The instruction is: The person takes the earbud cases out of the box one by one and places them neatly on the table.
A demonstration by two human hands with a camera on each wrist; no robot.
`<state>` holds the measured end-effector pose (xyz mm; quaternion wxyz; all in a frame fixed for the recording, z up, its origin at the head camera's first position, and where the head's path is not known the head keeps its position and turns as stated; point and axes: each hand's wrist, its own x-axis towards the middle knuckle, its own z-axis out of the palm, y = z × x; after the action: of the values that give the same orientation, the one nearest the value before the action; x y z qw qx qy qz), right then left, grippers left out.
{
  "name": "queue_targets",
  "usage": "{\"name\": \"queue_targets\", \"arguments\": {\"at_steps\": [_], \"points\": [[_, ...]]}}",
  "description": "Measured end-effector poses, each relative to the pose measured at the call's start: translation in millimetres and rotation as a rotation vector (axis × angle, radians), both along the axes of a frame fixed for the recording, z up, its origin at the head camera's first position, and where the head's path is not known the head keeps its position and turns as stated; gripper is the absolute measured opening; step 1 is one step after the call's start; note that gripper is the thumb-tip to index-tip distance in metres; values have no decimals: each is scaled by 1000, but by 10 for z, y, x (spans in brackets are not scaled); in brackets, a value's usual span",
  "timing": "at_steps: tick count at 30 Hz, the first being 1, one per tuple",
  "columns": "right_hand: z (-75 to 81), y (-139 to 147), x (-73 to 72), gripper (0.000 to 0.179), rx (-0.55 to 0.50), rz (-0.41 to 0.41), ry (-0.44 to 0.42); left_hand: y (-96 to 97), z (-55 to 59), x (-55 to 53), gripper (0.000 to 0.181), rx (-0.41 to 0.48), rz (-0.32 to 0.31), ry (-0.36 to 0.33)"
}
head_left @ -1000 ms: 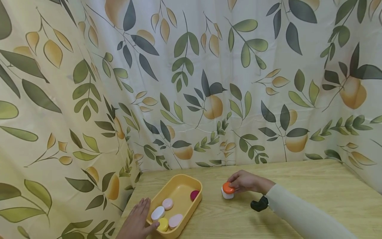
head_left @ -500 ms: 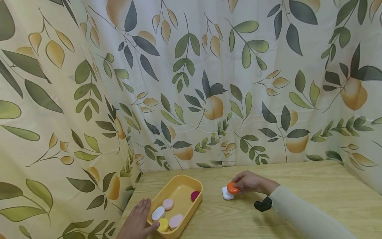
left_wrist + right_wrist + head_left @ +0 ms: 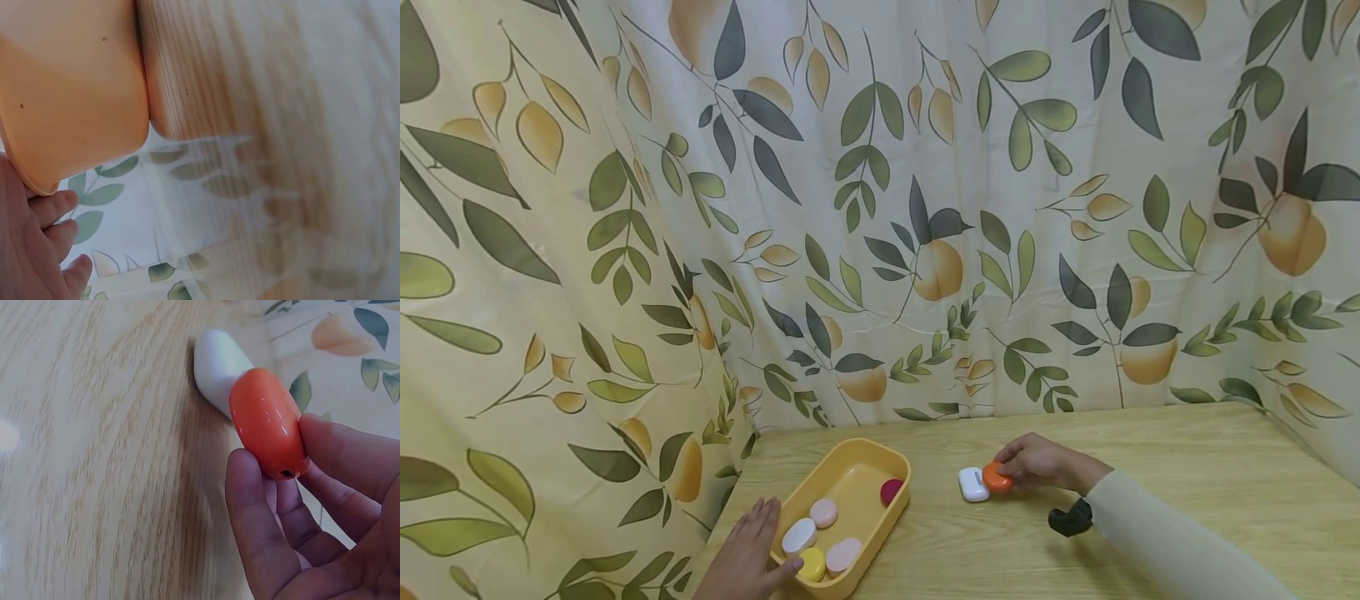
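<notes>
orange, glossy, rounded piece (image 3: 265,419) with small dark spot (image 3: 286,473) near one end

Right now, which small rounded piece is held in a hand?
The orange piece, pinched by the right hand; the white piece beside it rests on the table, the other five in the yellow tray.

The left hand (image 3: 747,552) has its fingers extended and thumb spread; the right hand (image 3: 1039,462) pinches with thumb and bent fingers, its sleeved forearm (image 3: 1180,535) slanting in from the right
</notes>
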<state>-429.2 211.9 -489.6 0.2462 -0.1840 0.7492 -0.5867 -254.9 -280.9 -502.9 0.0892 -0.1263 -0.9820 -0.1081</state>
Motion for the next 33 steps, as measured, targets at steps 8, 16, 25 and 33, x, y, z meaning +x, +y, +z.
{"name": "queue_targets", "arguments": {"at_steps": [8, 16, 25, 33], "points": [[4, 82, 33, 29, 58, -47, 12, -3, -7, -8, 85, 0, -5, -1], [-24, 84, 43, 29, 84, -44, 30, -11, -28, -8, 87, -8, -7, 22], [-59, 0, 38, 23, 148, -88, 44, -4, -26, 6, 85, 14, -11, 16], [-48, -37, 35, 20, 173, -103, 50, 4, -37, 8, 85, 27, -5, 22]]}}
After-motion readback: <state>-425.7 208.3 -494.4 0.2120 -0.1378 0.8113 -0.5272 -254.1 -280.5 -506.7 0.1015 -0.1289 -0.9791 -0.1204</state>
